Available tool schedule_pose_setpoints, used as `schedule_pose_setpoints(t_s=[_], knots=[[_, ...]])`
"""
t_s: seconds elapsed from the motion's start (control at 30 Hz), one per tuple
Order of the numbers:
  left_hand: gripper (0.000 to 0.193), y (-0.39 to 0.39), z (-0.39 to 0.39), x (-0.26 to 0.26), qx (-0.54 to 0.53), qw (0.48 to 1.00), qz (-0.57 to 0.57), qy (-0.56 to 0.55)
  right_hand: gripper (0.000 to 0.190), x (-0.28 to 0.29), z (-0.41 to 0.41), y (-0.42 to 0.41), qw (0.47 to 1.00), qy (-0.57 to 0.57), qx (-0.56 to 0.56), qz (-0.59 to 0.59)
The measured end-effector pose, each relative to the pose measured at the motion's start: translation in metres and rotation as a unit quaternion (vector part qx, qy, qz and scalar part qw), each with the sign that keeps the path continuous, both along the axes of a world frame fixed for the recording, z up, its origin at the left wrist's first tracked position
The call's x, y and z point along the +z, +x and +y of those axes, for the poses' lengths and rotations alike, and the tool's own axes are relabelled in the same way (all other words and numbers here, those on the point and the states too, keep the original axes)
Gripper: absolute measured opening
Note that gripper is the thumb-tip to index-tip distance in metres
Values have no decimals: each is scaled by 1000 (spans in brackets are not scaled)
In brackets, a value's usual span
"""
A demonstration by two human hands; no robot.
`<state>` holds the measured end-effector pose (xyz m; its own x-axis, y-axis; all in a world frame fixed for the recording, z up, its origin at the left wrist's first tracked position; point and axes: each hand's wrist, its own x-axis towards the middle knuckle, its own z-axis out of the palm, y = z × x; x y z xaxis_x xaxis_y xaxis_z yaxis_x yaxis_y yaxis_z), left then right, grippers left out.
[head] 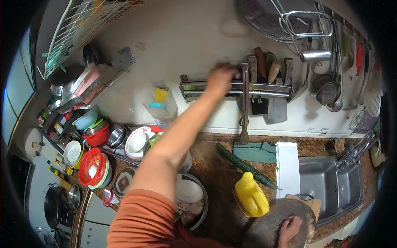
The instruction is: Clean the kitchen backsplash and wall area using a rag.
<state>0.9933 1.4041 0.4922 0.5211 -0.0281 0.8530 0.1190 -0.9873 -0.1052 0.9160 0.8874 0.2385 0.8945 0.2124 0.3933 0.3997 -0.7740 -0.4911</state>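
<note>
My left arm stretches up to a wall-mounted metal knife rack (266,90). My left hand (220,78) is at the rack's left half, blurred, beside a small purple thing (237,74); its grip is hidden. Low at the right, my right hand (290,229) rests with curled fingers on a round, worn chopping board (263,228), nothing visible in it. A yellow plastic jug with a handle (252,197) stands beside the board. Behind it a long green cucumber (245,164) lies slantwise on the brown stone counter (217,186). Knives with wooden and metal handles (274,71) stand in the rack.
A double steel sink (319,179) is at the right, with a white sheet (287,167) by its left edge. Ladles and strainers (328,93) hang on the wall. Stacked bowls and colanders (93,167) crowd the left. A large metal basin (201,214) sits near my left arm.
</note>
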Motion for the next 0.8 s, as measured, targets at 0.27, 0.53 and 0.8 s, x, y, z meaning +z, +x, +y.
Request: schedule_pose_setpoints(t_s=[0.27,0.53,0.8], knots=[[22,-53,47,55,72,990,6,-123,10,-5,-10,1,1000,4,2,-4],[18,16,19,40,57,986,-159,5,20,25,5,-4,996,-78,1,46],[24,-33,30,31,66,984,119,116,14,17,-4,-2,999,-47,19,4]])
